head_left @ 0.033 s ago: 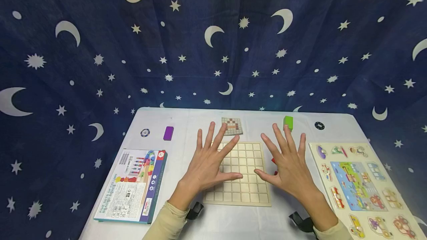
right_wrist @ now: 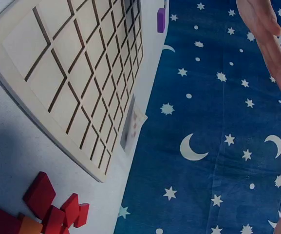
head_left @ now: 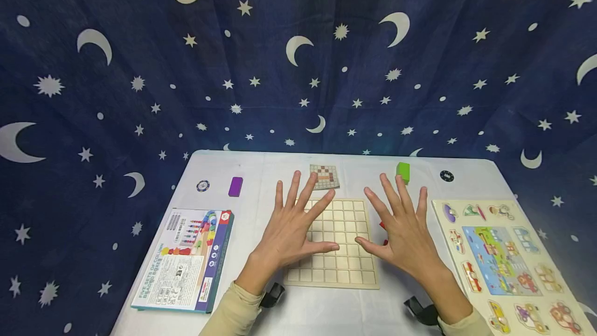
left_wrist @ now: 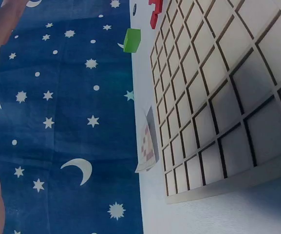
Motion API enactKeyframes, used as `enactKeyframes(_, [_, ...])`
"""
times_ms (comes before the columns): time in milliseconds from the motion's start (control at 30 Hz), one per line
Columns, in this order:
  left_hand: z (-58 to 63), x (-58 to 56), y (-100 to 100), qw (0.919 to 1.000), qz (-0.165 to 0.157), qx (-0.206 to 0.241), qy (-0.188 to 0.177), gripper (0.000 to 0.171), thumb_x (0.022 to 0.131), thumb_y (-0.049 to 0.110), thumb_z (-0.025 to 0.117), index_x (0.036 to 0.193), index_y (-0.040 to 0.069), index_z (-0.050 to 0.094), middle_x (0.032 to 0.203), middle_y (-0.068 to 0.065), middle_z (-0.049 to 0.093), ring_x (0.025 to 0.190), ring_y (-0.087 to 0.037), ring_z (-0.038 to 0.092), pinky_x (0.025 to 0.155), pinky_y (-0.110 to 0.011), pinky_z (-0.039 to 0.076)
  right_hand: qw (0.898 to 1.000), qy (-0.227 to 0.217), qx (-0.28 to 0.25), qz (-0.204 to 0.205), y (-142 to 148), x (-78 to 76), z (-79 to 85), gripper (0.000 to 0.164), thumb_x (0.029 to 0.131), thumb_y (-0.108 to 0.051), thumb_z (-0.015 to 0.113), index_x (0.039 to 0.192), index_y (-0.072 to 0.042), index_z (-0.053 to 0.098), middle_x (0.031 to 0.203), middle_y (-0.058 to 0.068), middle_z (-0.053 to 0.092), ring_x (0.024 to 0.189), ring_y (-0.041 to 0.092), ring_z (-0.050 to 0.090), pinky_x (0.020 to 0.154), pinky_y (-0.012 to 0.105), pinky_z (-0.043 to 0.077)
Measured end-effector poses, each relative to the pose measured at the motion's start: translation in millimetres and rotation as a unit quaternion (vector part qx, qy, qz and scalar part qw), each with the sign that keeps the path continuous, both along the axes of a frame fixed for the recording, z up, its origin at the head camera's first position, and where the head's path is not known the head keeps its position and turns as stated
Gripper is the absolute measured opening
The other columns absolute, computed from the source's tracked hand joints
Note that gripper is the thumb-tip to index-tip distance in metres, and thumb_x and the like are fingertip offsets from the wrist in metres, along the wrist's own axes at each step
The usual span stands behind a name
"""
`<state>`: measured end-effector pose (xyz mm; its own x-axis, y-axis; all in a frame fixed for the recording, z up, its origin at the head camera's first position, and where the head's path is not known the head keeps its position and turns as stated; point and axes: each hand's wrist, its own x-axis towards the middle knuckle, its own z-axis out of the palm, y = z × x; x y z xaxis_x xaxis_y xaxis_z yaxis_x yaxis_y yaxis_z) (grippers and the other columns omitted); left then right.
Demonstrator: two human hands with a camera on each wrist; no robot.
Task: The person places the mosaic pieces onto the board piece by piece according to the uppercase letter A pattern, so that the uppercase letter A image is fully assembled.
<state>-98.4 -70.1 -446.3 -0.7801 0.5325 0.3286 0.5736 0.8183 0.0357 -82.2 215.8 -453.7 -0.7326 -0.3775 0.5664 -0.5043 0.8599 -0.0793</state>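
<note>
In the head view, both hands hover over a wooden grid board (head_left: 342, 276), fingers spread and nothing held. The left hand (head_left: 285, 236) covers the board's left part. Over its right edge is the right hand (head_left: 407, 240), whose thumb points inward toward the left thumb. Bare square cells of the board show in both wrist views. A small card with a brown pixel pattern (head_left: 328, 179) lies just behind the board. Several red tiles (right_wrist: 39, 195) and an orange tile (right_wrist: 30, 225) lie beside the board in the right wrist view; the right hand mostly hides them from the head camera.
A purple block (head_left: 235, 186) and a poker chip (head_left: 202, 185) lie back left, a green block (head_left: 403, 171) and a black chip (head_left: 446, 176) back right. A toy box (head_left: 186, 258) flanks the left; a wooden picture puzzle (head_left: 501, 263) flanks the right. Behind hangs a starry curtain (head_left: 261, 56).
</note>
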Motion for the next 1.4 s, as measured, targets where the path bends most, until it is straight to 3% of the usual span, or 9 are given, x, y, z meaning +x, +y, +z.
enactKeyframes(100, [-2.7,-0.6,-2,0.9999,-0.006,0.008,-0.009,0.118,0.075,0.091,0.067,0.171,0.040,0.021,0.183,-0.003,-0.012,0.170,-0.038,-0.010,0.131,-0.073,0.011,1.000,-0.017,-0.018,-0.004,3,-3.5,-3.0,0.093,0.097,-0.086,0.034,0.165,-0.023,0.040,0.177,0.014,0.028,0.165,0.040,0.021,0.124,0.085,0.003])
enactKeyframes(267, [-23.2,-0.8,-18,0.9965,-0.020,0.039,-0.071,0.114,0.081,0.084,0.069,0.172,0.037,0.019,0.183,-0.004,-0.009,0.170,-0.036,-0.011,0.132,-0.071,0.010,0.995,-0.067,-0.052,-0.042,19,-19.2,-20.2,0.064,0.095,-0.051,0.071,0.147,-0.014,0.062,0.149,0.017,0.061,0.139,0.042,0.053,0.123,0.073,0.026])
enactKeyframes(333, [-34.6,0.6,-30,0.9918,-0.018,0.050,-0.116,0.112,0.083,0.081,0.069,0.172,0.038,0.015,0.183,-0.004,-0.007,0.170,-0.036,-0.010,0.133,-0.070,0.009,0.993,-0.088,-0.045,-0.069,25,-26.3,-30.8,0.053,0.089,-0.036,0.080,0.135,-0.010,0.070,0.131,0.018,0.070,0.123,0.041,0.062,0.112,0.064,0.041])
enactKeyframes(400, [-45.5,2.4,-41,0.9860,-0.014,0.058,-0.156,0.110,0.086,0.077,0.069,0.172,0.038,0.013,0.183,-0.005,-0.003,0.170,-0.036,-0.005,0.134,-0.069,0.009,0.989,-0.111,-0.027,-0.099,31,-32.8,-41.7,0.044,0.089,-0.032,0.082,0.124,-0.006,0.075,0.115,0.019,0.074,0.109,0.040,0.066,0.097,0.057,0.047])
enactKeyframes(500, [-60.2,6.4,-57,0.9786,-0.015,0.064,-0.195,0.107,0.090,0.072,0.068,0.173,0.034,0.013,0.183,-0.007,0.007,0.170,-0.039,0.006,0.134,-0.068,0.012,0.980,-0.145,0.001,-0.138,36,-40.4,-54.3,0.039,0.089,-0.034,0.082,0.113,-0.003,0.079,0.101,0.019,0.075,0.095,0.038,0.066,0.081,0.051,0.046])
enactKeyframes(700, [-77.9,15.4,-78,0.9692,-0.006,0.064,-0.238,0.092,0.100,0.058,0.066,0.172,0.018,0.024,0.179,-0.004,0.027,0.167,-0.038,0.023,0.134,-0.065,0.019,0.969,-0.180,0.016,-0.166,40,-49.3,-63.3,0.038,0.085,-0.032,0.086,0.106,-0.002,0.080,0.084,0.015,0.074,0.075,0.033,0.065,0.071,0.045,0.042])
enactKeyframes(1033, [-79.8,16.3,-84,0.9637,-0.005,0.043,-0.264,0.079,0.104,0.049,0.063,0.167,0.012,0.035,0.177,-0.004,0.032,0.166,-0.039,0.024,0.132,-0.066,0.023,0.968,-0.211,-0.030,-0.130,33,-59.1,-64.4,0.027,0.088,-0.018,0.082,0.112,-0.007,0.079,0.099,0.014,0.079,0.081,0.029,0.065,0.072,0.038,0.037])
enactKeyframes(1233, [-80.2,15.9,-85,0.9597,0.002,0.050,-0.277,0.079,0.103,0.047,0.066,0.167,0.011,0.036,0.177,-0.004,0.032,0.166,-0.040,0.023,0.132,-0.067,0.022,0.973,-0.222,-0.054,-0.029,-7,-73.2,-64.0,0.026,0.090,-0.020,0.083,0.115,-0.014,0.080,0.102,0.003,0.080,0.081,0.018,0.059,0.076,0.035,0.037])
enactKeyframes(1400, [-84.0,14.9,-81,0.9606,-0.008,0.059,-0.271,0.078,0.102,0.046,0.067,0.166,0.010,0.039,0.175,-0.006,0.036,0.164,-0.042,0.027,0.130,-0.069,0.025,0.971,-0.232,-0.052,0.037,-43,-86.2,-74.3,0.026,0.093,-0.025,0.083,0.118,-0.019,0.079,0.113,0.000,0.082,0.098,0.019,0.069,0.082,0.037,0.045])
